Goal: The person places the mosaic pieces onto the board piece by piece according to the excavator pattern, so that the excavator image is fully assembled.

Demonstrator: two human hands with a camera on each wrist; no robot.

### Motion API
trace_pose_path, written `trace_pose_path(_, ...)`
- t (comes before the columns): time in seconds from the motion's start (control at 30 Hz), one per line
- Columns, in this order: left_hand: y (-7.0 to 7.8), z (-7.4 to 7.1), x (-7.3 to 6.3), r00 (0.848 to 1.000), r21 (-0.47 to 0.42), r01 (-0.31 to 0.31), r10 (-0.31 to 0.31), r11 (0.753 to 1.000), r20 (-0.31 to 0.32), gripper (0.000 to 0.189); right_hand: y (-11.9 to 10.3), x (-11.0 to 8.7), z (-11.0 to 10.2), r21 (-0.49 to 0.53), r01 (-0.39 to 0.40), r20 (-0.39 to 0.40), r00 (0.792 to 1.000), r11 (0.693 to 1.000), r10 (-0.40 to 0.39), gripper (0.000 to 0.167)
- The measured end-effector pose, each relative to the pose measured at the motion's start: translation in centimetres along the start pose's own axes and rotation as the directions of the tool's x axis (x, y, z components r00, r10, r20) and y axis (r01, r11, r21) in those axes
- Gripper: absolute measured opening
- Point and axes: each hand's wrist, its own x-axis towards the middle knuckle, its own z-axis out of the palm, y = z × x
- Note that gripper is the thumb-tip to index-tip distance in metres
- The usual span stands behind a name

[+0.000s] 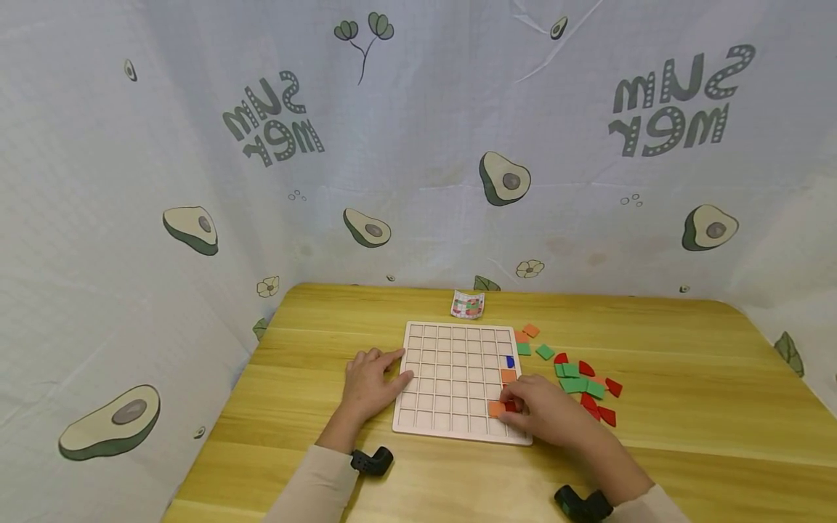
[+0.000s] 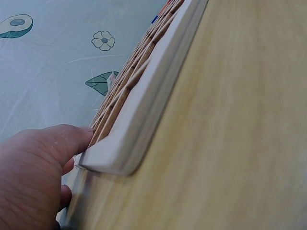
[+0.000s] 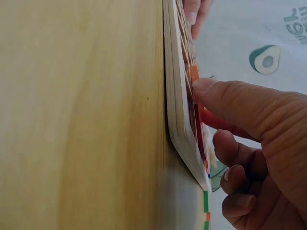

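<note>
The pale wooden grid board [image 1: 445, 396] lies on the table. My left hand [image 1: 369, 381] rests along its left side, its thumb [image 2: 72, 139] on the rim and the other fingers stretched loosely. At the lower right of the grid, my right hand [image 1: 549, 410] pinches an orange square tile [image 1: 497, 409] between thumb and index finger. Its other fingers curl loosely, as the right wrist view shows. Beside that tile a dark red piece [image 3: 199, 134] lies at the board, partly under the fingers. Higher in the right column are another orange tile [image 1: 508, 375] and a blue piece [image 1: 511, 362].
Right of the board lie scattered green tiles [image 1: 574, 385], red quarter-round pieces [image 1: 607, 416] and an orange tile [image 1: 531, 330]. A small printed pattern card [image 1: 467, 305] stands behind the board. A patterned cloth [image 1: 418, 181] hangs at the table's back edge.
</note>
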Motion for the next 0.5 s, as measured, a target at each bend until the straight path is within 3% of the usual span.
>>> trace_pose_path(0.13,0.00,0.04,-0.03,1.000,0.001,-0.004,0.004,1.000,-0.003,0.050,-0.10,0.09,0.22,-0.012,-0.029,-0.016,0.999,1.000,0.029,0.015)
trace_pose_path(0.5,0.04,0.02,0.01,1.000,0.007,-0.004,0.004,1.000,-0.005,0.049,0.43,0.32,0.68,-0.019,-0.005,-0.051,0.999,1.000,0.004,0.016)
